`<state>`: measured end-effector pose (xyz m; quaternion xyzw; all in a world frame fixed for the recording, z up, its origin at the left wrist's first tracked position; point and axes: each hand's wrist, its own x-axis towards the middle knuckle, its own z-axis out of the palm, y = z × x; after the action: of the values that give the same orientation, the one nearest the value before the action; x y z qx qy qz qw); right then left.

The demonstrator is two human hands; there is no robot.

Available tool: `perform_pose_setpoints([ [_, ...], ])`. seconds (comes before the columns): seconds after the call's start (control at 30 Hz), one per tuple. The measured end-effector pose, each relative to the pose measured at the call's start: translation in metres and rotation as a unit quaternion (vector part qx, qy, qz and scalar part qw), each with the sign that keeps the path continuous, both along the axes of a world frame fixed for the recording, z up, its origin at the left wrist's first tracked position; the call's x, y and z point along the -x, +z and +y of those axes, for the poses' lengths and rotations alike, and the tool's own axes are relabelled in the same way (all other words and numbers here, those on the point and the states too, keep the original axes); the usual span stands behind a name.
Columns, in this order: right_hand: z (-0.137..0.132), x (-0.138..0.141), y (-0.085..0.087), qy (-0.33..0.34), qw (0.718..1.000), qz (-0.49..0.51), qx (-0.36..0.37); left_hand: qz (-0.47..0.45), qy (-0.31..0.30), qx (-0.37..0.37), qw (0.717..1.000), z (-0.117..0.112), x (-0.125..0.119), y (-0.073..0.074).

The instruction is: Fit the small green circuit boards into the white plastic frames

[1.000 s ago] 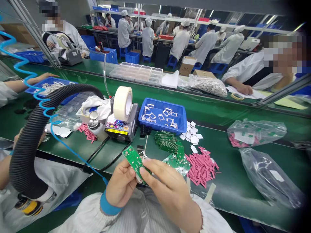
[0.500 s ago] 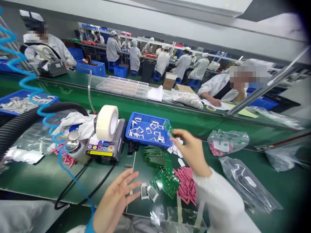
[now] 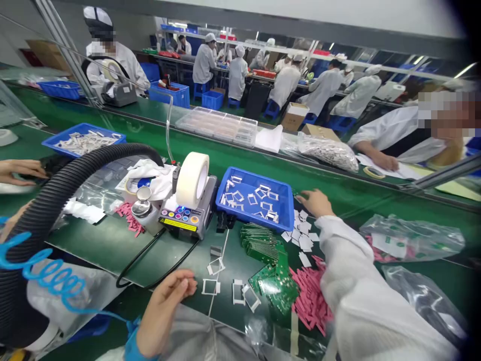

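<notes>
My left hand (image 3: 167,307), a blue band at its wrist, is loosely closed with nothing showing in it. Just right of its fingers lie small white frames, one (image 3: 211,287) close by and a pair (image 3: 238,292) farther along. My right hand (image 3: 316,201) reaches to the right end of the blue tray (image 3: 291,213); its fingertips pinch a small thing, mostly hidden. White frames lie inside that tray. Below it are a row of green circuit boards (image 3: 259,241) and a loose pile of boards (image 3: 276,288). White cards (image 3: 302,235) and pink strips (image 3: 310,296) lie beside my right forearm.
A tape dispenser (image 3: 184,226) with a tape roll (image 3: 192,179) stands left of the tray, beside a pump bottle (image 3: 146,210). A black hose (image 3: 41,215) and blue coiled tube (image 3: 48,276) cross the left. Another person's hand (image 3: 20,171) is far left. Plastic bags (image 3: 417,238) lie right.
The view has swung left. My right hand has gone from above the tray's right corner to beyond its right end, taking a small greenish piece along. My left hand's spread fingers have curled in.
</notes>
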<state>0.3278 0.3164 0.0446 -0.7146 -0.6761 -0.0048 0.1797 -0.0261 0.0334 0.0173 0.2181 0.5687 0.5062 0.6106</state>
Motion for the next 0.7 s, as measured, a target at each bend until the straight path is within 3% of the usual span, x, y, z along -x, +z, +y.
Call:
perform_pose_setpoints([
  [0.07,-0.033,0.009,0.016,0.039,0.999,0.009,-0.031,0.187,-0.077,-0.069,0.977,0.007,-0.003,-0.003],
  [0.17,-0.108,0.041,0.032,0.132,0.989,0.028,-0.062,0.392,-0.173,-0.158,0.89,0.026,-0.016,-0.009],
  [0.23,-0.157,0.072,0.032,0.252,0.965,0.044,-0.055,0.428,-0.188,-0.165,0.869,0.039,-0.029,-0.012],
  [0.33,-0.197,0.115,0.02,0.335,0.941,0.038,0.025,0.443,-0.199,-0.161,0.859,0.05,-0.045,-0.016],
  [0.5,-0.18,0.161,-0.003,0.352,0.927,0.0,0.13,0.423,-0.207,-0.164,0.867,0.049,-0.041,-0.018],
  [0.7,-0.162,0.193,-0.028,0.342,0.921,-0.009,0.188,0.293,-0.203,-0.141,0.924,0.024,-0.007,-0.01],
])
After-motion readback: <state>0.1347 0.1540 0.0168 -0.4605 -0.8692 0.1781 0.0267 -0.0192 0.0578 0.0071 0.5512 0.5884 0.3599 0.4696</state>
